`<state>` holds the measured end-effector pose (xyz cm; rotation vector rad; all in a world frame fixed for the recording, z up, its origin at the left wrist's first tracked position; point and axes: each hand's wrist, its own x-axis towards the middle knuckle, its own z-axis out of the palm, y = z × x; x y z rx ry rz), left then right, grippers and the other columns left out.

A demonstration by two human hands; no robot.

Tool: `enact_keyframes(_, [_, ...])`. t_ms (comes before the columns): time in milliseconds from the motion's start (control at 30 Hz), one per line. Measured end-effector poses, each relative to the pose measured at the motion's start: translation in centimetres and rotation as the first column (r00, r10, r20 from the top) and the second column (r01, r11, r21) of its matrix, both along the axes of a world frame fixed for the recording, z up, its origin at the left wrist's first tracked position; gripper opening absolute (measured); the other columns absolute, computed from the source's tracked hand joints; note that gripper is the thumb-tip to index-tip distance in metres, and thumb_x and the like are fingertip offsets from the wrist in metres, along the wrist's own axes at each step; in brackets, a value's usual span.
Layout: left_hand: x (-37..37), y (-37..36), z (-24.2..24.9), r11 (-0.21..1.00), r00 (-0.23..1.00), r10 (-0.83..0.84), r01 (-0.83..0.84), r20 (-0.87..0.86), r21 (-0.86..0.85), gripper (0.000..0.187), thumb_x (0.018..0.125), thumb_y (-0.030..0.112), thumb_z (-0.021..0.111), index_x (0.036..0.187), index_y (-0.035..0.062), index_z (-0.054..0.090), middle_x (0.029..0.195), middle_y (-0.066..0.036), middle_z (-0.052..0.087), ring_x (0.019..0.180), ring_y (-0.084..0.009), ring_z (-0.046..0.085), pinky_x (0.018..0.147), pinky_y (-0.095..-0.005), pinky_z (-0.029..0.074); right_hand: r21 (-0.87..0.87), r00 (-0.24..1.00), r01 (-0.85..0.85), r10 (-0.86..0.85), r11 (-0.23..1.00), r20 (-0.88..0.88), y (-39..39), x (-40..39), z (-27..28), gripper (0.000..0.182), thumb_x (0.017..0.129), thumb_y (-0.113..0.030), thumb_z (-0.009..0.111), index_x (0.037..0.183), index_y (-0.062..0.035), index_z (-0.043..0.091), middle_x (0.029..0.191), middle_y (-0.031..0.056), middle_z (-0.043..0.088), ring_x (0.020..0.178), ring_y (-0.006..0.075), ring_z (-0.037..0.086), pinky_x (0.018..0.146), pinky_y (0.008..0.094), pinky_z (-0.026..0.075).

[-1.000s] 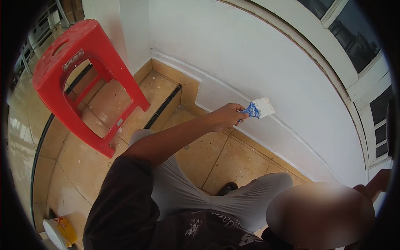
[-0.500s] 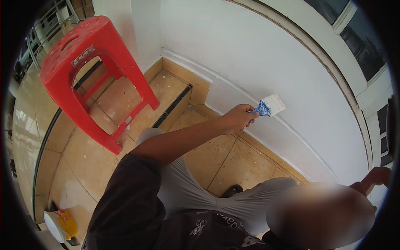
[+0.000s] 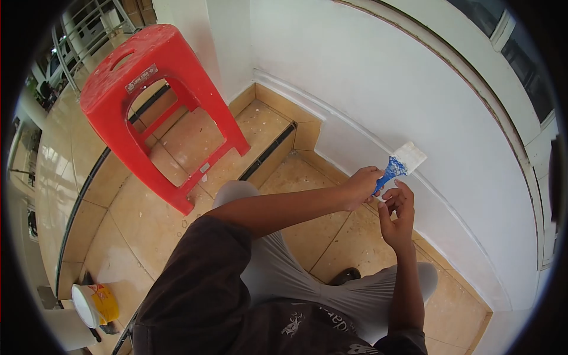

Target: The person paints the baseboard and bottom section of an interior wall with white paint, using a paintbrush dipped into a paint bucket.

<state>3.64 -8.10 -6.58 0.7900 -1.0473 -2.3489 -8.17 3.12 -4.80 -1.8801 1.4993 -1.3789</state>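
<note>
A paintbrush [image 3: 390, 175] with a paint-smeared blue handle is gripped in my left hand [image 3: 362, 188]. Its broad bristles [image 3: 409, 157], coated in white, point up and away, overlapping the low white wall [image 3: 355, 65] near its moulding. Close to the lower end of the handle is my right hand [image 3: 399, 213], raised, its fingers loosely bent and apart. A small pale spot shows between its thumb and forefinger.
On the tiled step to the left stands a red plastic stool [image 3: 183, 148]. A white-and-yellow bucket [image 3: 103, 303] sits at lower left. The black-edged step [image 3: 269, 152] rises ahead of my knees, and a window frame [image 3: 503, 29] borders the wall's upper right.
My right hand has come in from the far right to beside the brush handle. The brush is turned more upright in my left hand, and the whole view has shifted slightly.
</note>
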Motion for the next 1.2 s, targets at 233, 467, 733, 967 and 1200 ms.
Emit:
enact_keyframes(233, [-0.5,1.2,-1.2,0.997,0.999,-0.047,0.045,0.020,0.055,0.018,0.100,0.029,0.041,0.100,0.0137,0.051,0.089,0.000,0.051,0.077,-0.0104,0.048,0.064,-0.0282,0.041,0.013,0.986,0.034,-0.032,0.999,-0.161,0.6,-0.7,-2.7,0.057,0.079,0.007,0.060,0.133,-0.0027,0.044,0.093,0.0104,0.058,0.067,0.0164,0.054,0.058,0.0276,0.044])
enact_keyframes(467, [-1.4,2.0,-2.3,0.997,0.998,-0.065,0.064,0.013,0.037,0.018,0.101,0.025,0.038,0.100,0.0117,0.050,0.078,0.000,0.050,0.065,-0.0079,0.047,0.054,-0.0242,0.037,0.095,0.969,0.064,-0.039,0.993,-0.244,0.6,-1.3,-2.9,0.057,0.078,0.008,0.059,0.132,-0.0074,0.046,0.100,0.0128,0.056,0.071,0.0240,0.056,0.061,0.0318,0.047])
enact_keyframes(733, [-1.6,3.4,-2.6,0.999,0.997,-0.017,0.014,-0.072,-0.042,0.018,0.103,0.020,0.039,0.109,0.0083,0.051,0.083,-0.002,0.054,0.069,-0.0092,0.050,0.059,-0.0251,0.041,0.120,0.969,0.111,-0.081,0.987,-0.232,0.5,-2.3,-3.1,0.061,0.077,0.008,0.058,0.133,-0.0099,0.045,0.101,0.0123,0.054,0.071,0.0240,0.058,0.061,0.0320,0.048])
enact_keyframes(967, [-1.7,4.2,-2.2,0.989,0.995,-0.075,0.065,-0.071,-0.135,0.020,0.098,0.011,0.049,0.117,0.0060,0.052,0.095,-0.001,0.056,0.085,-0.0088,0.054,0.072,-0.0247,0.044,0.118,0.965,0.126,-0.095,0.985,-0.243,0.7,-3.2,-3.4,0.056,0.076,0.002,0.062,0.128,-0.0123,0.049,0.103,0.0115,0.056,0.084,0.0334,0.061,0.066,0.0409,0.051])
enact_keyframes(1200, [-1.3,3.8,-2.8,0.925,0.994,-0.106,0.110,0.031,-0.364,0.025,0.091,0.012,0.062,0.115,0.0074,0.056,0.099,0.000,0.054,0.099,-0.0082,0.047,0.085,-0.0263,0.039,0.040,0.936,0.233,-0.213,0.972,-0.282,0.9,-2.9,-4.1,0.038,0.079,-0.010,0.065,0.116,-0.0150,0.055,0.097,0.0107,0.055,0.084,0.0322,0.062,0.066,0.0421,0.050])
